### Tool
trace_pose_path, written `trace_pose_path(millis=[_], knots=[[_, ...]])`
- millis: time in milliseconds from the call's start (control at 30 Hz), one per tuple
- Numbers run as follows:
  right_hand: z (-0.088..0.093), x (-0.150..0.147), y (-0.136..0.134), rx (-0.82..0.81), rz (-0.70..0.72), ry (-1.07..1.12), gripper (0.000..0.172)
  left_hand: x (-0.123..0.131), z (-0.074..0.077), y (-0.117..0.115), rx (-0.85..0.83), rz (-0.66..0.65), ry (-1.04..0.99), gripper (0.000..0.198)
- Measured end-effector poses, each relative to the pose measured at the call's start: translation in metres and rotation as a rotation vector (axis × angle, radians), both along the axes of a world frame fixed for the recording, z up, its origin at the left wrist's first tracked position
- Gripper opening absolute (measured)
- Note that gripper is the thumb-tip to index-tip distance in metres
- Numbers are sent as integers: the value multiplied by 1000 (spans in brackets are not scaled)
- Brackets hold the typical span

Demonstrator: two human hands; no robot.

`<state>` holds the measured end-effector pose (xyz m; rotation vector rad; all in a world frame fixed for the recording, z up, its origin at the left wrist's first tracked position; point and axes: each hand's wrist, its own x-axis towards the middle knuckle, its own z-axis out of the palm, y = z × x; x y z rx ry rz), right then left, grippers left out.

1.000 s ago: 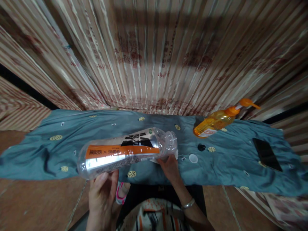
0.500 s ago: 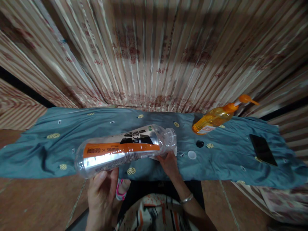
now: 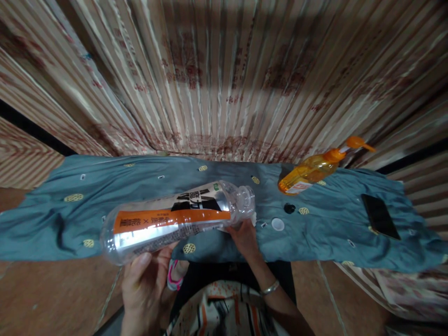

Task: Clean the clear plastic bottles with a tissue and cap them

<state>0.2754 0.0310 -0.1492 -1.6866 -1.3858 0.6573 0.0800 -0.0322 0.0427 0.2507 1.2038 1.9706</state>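
Observation:
A large clear plastic bottle with an orange, silver and white label lies tilted above the cloth, its neck to the right and no cap on its mouth. My left hand is closed on its underside near the base, thumb in front. Below the neck is my right hand, its fingers mostly hidden behind the bottle. White edges of what looks like a tissue show around these fingers. To the right, a white round lid and a small black cap-like piece lie on the cloth.
A teal cloth with pineapple prints covers the narrow table. An orange pump bottle stands at the back right, and a black phone lies near the right end. Striped curtains hang right behind the table.
My left hand and the bottle's base have shifted slightly left and down. The right hand stays under the neck; the whole view has drifted a little.

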Motion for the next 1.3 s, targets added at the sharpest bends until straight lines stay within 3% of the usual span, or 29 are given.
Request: trace_pose_path(millis=[233,467,767,1300], knots=[[-3,2,0,16,25,-14,36,-7,-5,-3,16,-23,17,88],[-4,4,-1,-10,26,-14,39,-5,-4,-10,-12,-105,-2,79],[-7,4,0,12,45,-38,36,-4,0,-8,-1,-50,7,90],[-6,2,0,-7,23,-35,36,-10,-4,-10,-3,-66,28,75]])
